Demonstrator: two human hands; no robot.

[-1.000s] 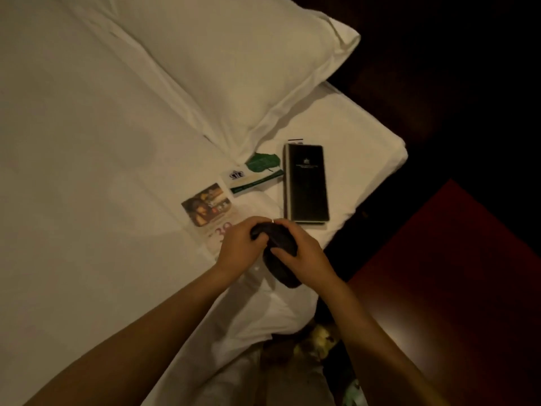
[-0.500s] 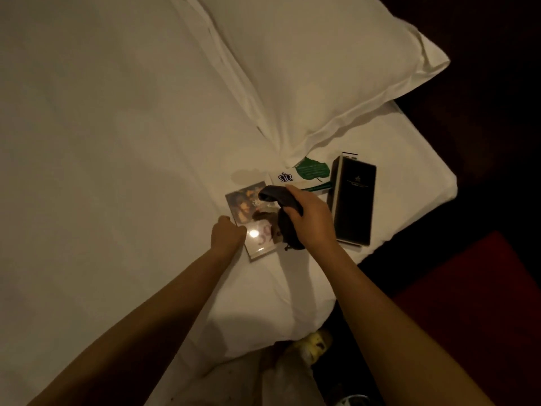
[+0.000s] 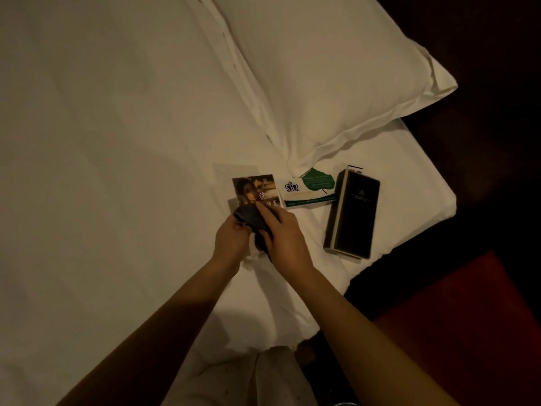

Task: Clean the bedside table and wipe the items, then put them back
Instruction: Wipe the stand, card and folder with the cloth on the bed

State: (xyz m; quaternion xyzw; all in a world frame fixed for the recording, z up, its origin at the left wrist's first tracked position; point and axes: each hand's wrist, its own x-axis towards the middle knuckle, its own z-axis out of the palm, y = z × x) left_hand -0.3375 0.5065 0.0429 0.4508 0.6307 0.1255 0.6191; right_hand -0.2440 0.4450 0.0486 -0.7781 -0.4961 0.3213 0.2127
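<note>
A dark cleaning cloth [image 3: 252,219] lies bunched over the lower part of a photo card [image 3: 255,189] on the white bed. My right hand [image 3: 282,237] holds the cloth from above, fingers stretched over it toward the card. My left hand [image 3: 230,240] grips the cloth's left end and hides the card's lower edge. To the right lie a white and green card [image 3: 307,192] with a green leaf tag [image 3: 317,179], then a black rectangular box [image 3: 352,210].
A large white pillow [image 3: 322,77] lies behind the items. The bed sheet [image 3: 102,171] spreads wide to the left. The bed corner [image 3: 439,200] drops off at the right to a dark floor and a red surface [image 3: 468,317].
My left hand has moved from the card's edge back onto the cloth. The cloth now sits lower over the card, and the view has shifted left over the bed.
</note>
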